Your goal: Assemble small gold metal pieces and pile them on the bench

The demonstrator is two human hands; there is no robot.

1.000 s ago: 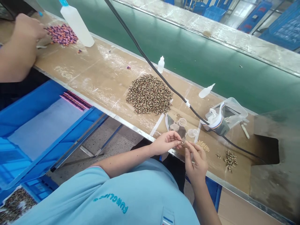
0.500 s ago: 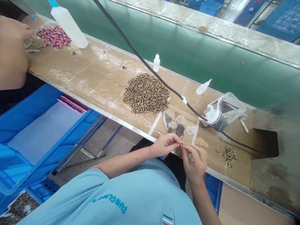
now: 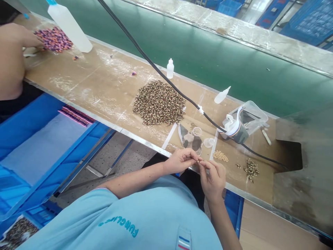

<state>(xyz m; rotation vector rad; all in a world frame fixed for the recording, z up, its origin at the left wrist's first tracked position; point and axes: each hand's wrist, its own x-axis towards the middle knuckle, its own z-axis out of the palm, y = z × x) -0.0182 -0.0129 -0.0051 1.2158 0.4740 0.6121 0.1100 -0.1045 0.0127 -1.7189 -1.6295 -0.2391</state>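
Observation:
Fingertip to fingertip, my left hand (image 3: 180, 161) and my right hand (image 3: 213, 177) meet over the front edge of the bench. Both are pinched closed around a tiny piece (image 3: 198, 161), pale at one spot and too small to name. Just beyond them lies a camouflage-patterned cloth (image 3: 192, 141) with two small clear round cups, one of them a cup (image 3: 208, 142) at its right. Right of my hands are a little pile of tan beads (image 3: 220, 156) and a small heap of dark-and-gold pieces (image 3: 251, 168). A large heap of similar ring-like pieces (image 3: 159, 103) sits further left.
Small white squeeze bottles (image 3: 170, 68) stand and lie along the bench's back edge, near a clear plastic box (image 3: 251, 118). A black cable (image 3: 145, 57) crosses above the bench. At left, a co-worker's arm (image 3: 11, 59) reaches toward purple-orange pieces (image 3: 56, 40). A blue crate (image 3: 47, 139) stands below.
The whole view has shifted slightly to the left. My hands keep their pinch at nearly the same place. The co-worker's hand has moved down and right, onto the purple-orange pieces.

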